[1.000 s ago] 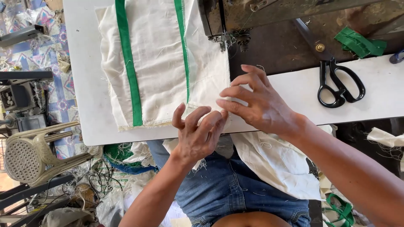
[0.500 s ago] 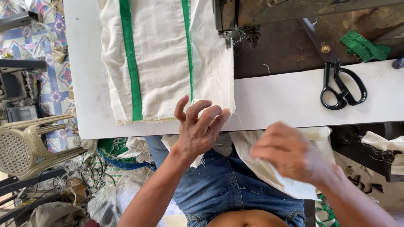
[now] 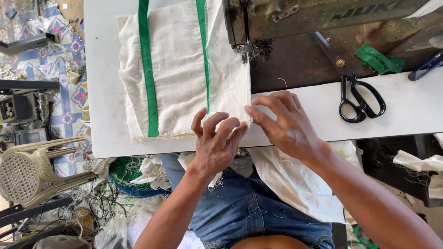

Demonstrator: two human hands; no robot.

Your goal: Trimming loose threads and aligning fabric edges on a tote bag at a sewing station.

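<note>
my left hand (image 3: 217, 145) and right hand (image 3: 288, 124), fingers spread, press the cloth's (image 3: 180, 69) near corner, its length running away from both.

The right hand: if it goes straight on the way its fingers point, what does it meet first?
The right hand points left; its fingertips look already at the edge of the cream cloth with green stripes, so it meets that first.

sewing machine (image 3: 295, 23) blocks far side (scissors (image 3: 357, 94) right); table (image 3: 406, 108) bare beyond.
</note>
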